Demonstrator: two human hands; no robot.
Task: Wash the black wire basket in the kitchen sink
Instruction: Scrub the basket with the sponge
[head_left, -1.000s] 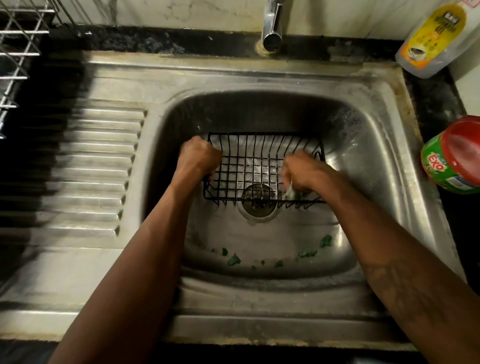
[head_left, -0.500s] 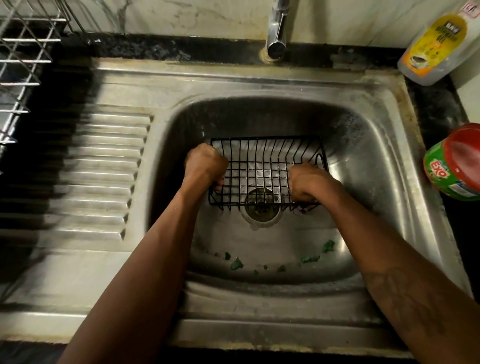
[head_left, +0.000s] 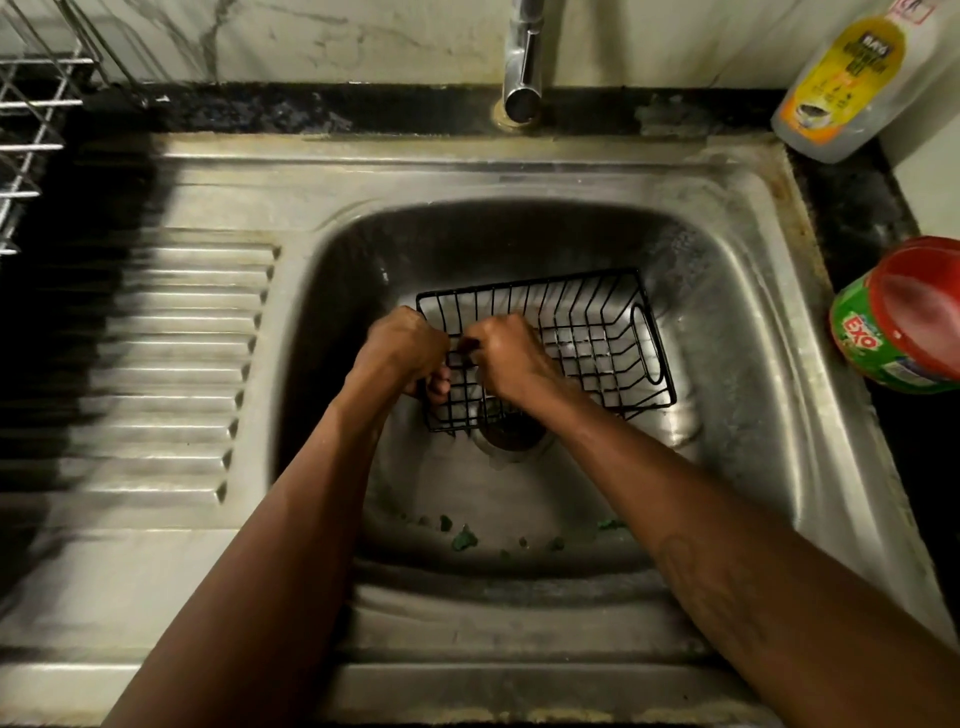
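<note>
As the black wire basket (head_left: 582, 332) was seen in the basin of the steel sink (head_left: 519, 171), it was set with its open side up and its near edge over the drain (head_left: 511, 436). Its left end wall was gripped by the left hand (head_left: 400, 348), whose fingers (head_left: 439, 385) were curled around the wires. The right hand (head_left: 506, 358) was held inside the basket, just beside the left hand, with the fingers bent into a fist. Whether something was kept in it could not be told, because the fingers were hidden. Small green scraps (head_left: 464, 540) were scattered on the basin floor near the front wall. A chrome tap (head_left: 523, 67) was mounted behind the basin, and a ribbed draining board (head_left: 182, 364) was formed at the left. On the dark counter at the right, a clear bottle with a yellow label (head_left: 852, 78) and a green tub with a red lid (head_left: 904, 317) were placed. A metal wire rack (head_left: 31, 130) was seen at the far left.
</note>
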